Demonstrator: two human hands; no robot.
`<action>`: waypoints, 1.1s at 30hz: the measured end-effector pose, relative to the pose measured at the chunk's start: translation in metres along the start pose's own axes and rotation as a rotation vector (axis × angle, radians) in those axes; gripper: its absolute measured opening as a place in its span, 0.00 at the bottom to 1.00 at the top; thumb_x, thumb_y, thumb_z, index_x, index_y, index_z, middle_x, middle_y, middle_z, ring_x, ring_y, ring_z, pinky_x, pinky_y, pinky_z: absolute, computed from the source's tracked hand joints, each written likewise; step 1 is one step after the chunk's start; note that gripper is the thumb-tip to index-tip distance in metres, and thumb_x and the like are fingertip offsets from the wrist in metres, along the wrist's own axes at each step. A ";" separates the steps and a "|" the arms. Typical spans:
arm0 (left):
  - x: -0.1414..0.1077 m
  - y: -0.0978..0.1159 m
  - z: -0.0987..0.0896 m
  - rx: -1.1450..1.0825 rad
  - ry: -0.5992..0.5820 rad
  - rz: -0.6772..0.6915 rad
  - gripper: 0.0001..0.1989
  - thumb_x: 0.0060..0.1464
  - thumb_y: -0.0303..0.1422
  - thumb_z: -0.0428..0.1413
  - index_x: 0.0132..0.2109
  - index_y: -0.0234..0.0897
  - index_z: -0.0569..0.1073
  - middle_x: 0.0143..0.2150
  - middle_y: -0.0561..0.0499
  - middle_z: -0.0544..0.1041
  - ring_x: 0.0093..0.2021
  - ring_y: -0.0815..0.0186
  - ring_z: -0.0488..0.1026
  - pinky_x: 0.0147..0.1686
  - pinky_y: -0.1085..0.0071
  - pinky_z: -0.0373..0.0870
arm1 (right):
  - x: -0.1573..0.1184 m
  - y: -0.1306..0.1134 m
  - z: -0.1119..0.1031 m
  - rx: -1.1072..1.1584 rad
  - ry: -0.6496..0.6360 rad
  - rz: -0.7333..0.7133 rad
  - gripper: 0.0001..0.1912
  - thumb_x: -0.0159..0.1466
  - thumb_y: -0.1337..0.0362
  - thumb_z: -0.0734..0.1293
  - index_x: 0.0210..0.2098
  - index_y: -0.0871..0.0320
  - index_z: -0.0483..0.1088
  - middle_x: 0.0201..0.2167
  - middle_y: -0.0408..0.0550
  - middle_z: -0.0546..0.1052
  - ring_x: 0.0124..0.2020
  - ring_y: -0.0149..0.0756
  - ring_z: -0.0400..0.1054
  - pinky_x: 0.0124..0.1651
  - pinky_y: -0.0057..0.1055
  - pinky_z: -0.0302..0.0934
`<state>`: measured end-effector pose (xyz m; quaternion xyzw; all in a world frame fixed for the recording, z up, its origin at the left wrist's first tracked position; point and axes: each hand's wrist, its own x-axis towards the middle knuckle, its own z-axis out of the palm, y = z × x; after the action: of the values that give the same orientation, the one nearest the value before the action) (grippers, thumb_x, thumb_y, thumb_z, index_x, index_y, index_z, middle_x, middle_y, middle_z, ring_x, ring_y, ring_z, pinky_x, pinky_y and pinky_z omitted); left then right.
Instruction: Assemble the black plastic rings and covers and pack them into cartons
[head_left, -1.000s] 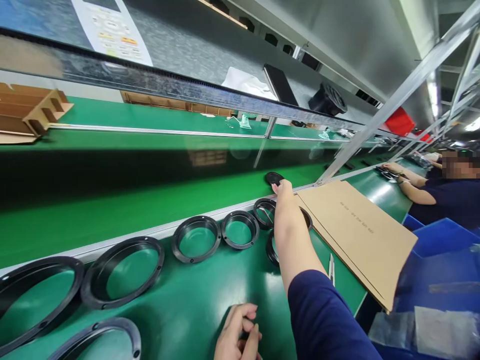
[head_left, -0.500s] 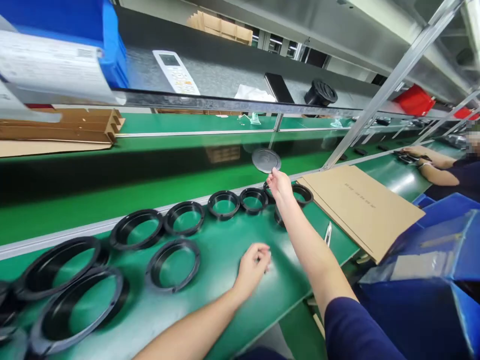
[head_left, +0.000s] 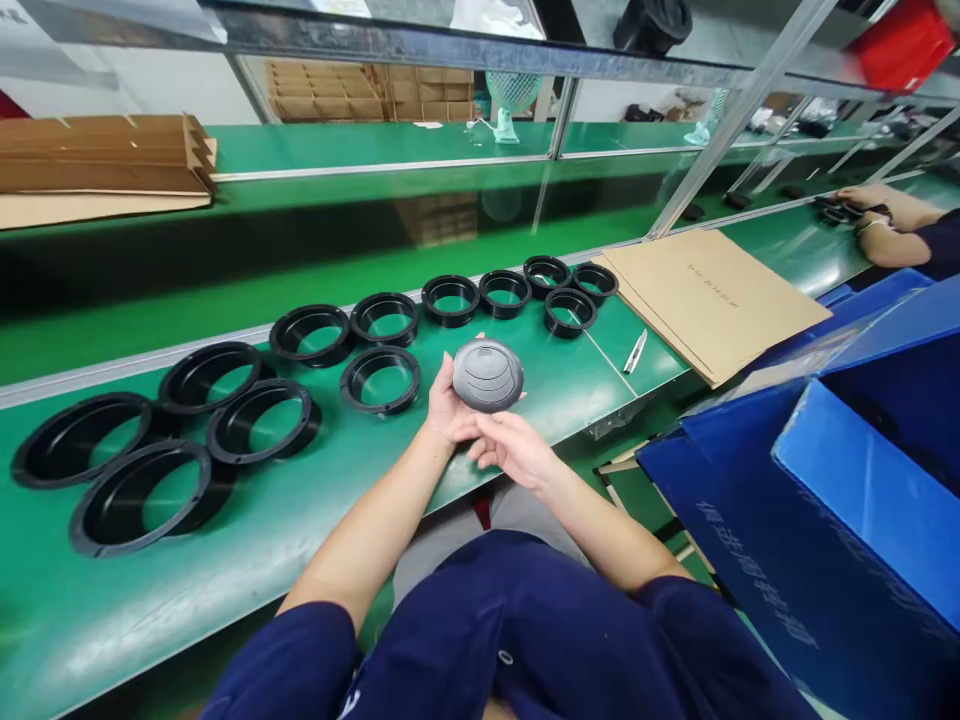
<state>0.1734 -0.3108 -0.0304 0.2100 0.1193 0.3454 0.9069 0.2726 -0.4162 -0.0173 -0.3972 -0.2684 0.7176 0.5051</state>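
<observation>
A round dark grey disc [head_left: 488, 376] with curved slats on its face is held up before my body. My left hand [head_left: 448, 407] holds it from the left and below, thumb at its left edge and fingertips showing past its rim. My right hand [head_left: 516, 447] lies just under the disc's lower edge, fingers partly bent and close to my left palm; whether it touches the disc is unclear. Behind and to the left, black rings stand on the green table, the nearest being a black ring [head_left: 380, 380]. Smaller ones, such as a small black ring [head_left: 570, 312], are at the right.
Cardboard sheets [head_left: 720, 295] lie at the right of the green table [head_left: 315, 520], with small metal snips [head_left: 635, 352] beside them. A blue bin [head_left: 795, 540] stands at the lower right. A metal shelf edge [head_left: 337, 40] crosses above. Another person's arms [head_left: 896, 225] are at the far right.
The disc has come from the back near the divider to in front of me and now rests in my left hand. My right hand has drawn back beside it. The view has tilted down.
</observation>
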 end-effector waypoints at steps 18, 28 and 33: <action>-0.018 -0.008 0.015 0.070 0.106 -0.072 0.36 0.65 0.61 0.46 0.69 0.44 0.66 0.63 0.41 0.74 0.62 0.44 0.72 0.61 0.40 0.69 | 0.012 -0.029 -0.061 -1.306 0.376 -0.770 0.27 0.76 0.46 0.53 0.52 0.47 0.80 0.60 0.52 0.68 0.64 0.50 0.54 0.71 0.54 0.53; -0.016 0.001 0.018 -0.007 0.118 -0.134 0.43 0.60 0.67 0.44 0.71 0.45 0.63 0.62 0.39 0.74 0.60 0.38 0.73 0.54 0.33 0.71 | 0.015 -0.046 -0.059 -0.907 0.337 -0.722 0.37 0.75 0.40 0.46 0.51 0.49 0.81 0.57 0.54 0.72 0.62 0.45 0.67 0.67 0.48 0.63; -0.014 0.001 0.014 -0.023 0.112 -0.163 0.43 0.60 0.67 0.43 0.72 0.47 0.62 0.62 0.39 0.74 0.59 0.38 0.74 0.53 0.32 0.72 | 0.017 -0.035 -0.066 -0.825 0.311 -0.664 0.35 0.75 0.40 0.47 0.52 0.48 0.80 0.60 0.52 0.70 0.60 0.43 0.69 0.64 0.45 0.66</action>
<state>0.1676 -0.3234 -0.0165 0.1696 0.1827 0.2828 0.9262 0.3430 -0.3895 -0.0301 -0.5574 -0.5605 0.2881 0.5406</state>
